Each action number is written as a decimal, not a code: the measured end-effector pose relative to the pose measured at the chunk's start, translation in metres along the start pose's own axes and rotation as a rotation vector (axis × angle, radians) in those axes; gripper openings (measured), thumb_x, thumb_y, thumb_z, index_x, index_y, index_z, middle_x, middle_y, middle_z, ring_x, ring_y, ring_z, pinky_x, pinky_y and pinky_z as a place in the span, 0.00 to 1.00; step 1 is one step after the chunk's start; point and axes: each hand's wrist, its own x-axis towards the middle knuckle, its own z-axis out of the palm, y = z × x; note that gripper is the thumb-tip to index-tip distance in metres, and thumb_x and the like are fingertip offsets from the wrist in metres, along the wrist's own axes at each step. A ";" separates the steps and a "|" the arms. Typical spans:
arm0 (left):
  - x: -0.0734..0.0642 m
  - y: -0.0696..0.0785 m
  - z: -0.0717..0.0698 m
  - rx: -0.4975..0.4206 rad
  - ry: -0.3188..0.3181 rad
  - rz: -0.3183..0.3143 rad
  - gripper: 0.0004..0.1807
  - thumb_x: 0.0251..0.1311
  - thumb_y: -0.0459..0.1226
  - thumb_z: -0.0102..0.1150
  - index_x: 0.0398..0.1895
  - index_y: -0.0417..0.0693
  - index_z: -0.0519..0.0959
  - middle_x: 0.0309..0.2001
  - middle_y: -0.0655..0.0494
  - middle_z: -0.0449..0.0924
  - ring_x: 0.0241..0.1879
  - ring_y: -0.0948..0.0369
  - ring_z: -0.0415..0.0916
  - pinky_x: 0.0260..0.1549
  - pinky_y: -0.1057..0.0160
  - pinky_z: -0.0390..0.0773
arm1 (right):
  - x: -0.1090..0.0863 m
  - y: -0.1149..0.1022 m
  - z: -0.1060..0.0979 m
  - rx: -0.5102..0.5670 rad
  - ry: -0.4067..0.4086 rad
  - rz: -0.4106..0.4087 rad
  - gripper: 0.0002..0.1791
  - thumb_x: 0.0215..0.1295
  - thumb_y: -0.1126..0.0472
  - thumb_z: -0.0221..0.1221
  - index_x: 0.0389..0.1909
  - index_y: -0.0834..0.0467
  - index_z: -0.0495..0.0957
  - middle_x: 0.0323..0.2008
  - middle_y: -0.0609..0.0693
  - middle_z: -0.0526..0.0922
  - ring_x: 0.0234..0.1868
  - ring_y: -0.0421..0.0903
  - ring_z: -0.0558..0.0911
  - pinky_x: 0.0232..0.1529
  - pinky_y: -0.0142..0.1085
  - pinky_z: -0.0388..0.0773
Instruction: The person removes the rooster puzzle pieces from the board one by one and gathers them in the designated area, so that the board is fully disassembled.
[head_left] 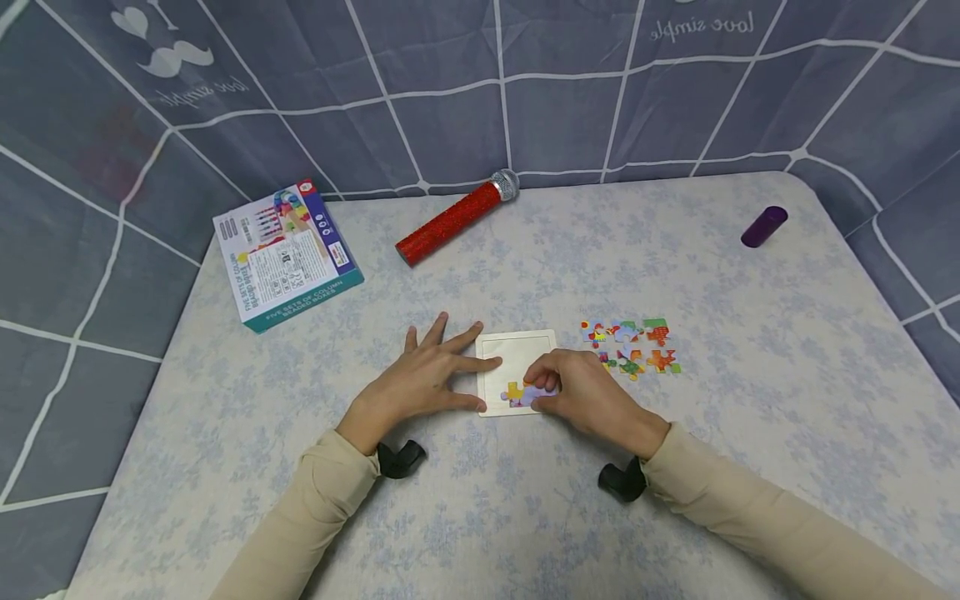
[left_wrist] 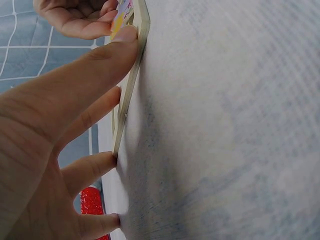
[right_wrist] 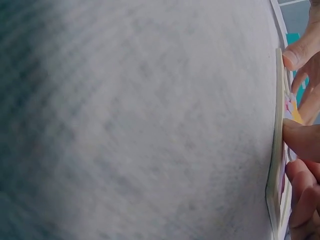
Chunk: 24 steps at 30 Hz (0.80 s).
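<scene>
A square, pale puzzle board (head_left: pixel 517 346) with a raised rim lies on the table in front of the person. The left hand (head_left: pixel 423 375) is spread beside it; its thumb and some fingertips touch the board's left side, with one finger reaching over the rim. At the lower right of the board, the right hand (head_left: pixel 588 392) has curled fingers and pinches a lilac puzzle piece (head_left: pixel 534 395), partly hidden by them. Its thumb rests at the board's edge (right_wrist: pixel 276 135) in the right wrist view. A yellow and lilac puzzle piece (head_left: pixel 513 390) lies inside the rim, adjoining the lilac one.
Several loose puzzle pieces (head_left: pixel 657 332) lie in two rows right of the board. Farther back are a boxed bead set (head_left: pixel 288 254), a red glittery microphone (head_left: pixel 453 221) and a purple cylinder (head_left: pixel 764 227). A grey checked curtain (head_left: pixel 450 133) hangs behind the table.
</scene>
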 end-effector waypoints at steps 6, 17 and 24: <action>0.000 0.000 0.000 0.003 0.000 0.000 0.35 0.51 0.58 0.69 0.65 0.67 0.75 0.76 0.52 0.53 0.73 0.33 0.37 0.59 0.22 0.42 | 0.001 0.002 0.000 0.044 -0.005 -0.012 0.09 0.54 0.70 0.70 0.35 0.58 0.83 0.26 0.42 0.79 0.28 0.38 0.76 0.32 0.32 0.75; 0.001 0.001 -0.001 0.006 -0.014 -0.006 0.35 0.52 0.58 0.68 0.66 0.68 0.74 0.76 0.52 0.52 0.74 0.34 0.36 0.59 0.23 0.41 | -0.003 0.012 -0.011 0.223 0.005 0.033 0.04 0.61 0.65 0.67 0.33 0.51 0.86 0.26 0.42 0.82 0.26 0.41 0.79 0.29 0.32 0.75; 0.001 0.002 -0.001 0.009 -0.021 -0.014 0.36 0.51 0.58 0.70 0.66 0.67 0.74 0.76 0.52 0.52 0.74 0.34 0.36 0.59 0.23 0.41 | -0.015 0.025 -0.033 0.276 -0.002 0.202 0.02 0.60 0.60 0.67 0.34 0.50 0.87 0.29 0.47 0.85 0.29 0.48 0.80 0.26 0.34 0.75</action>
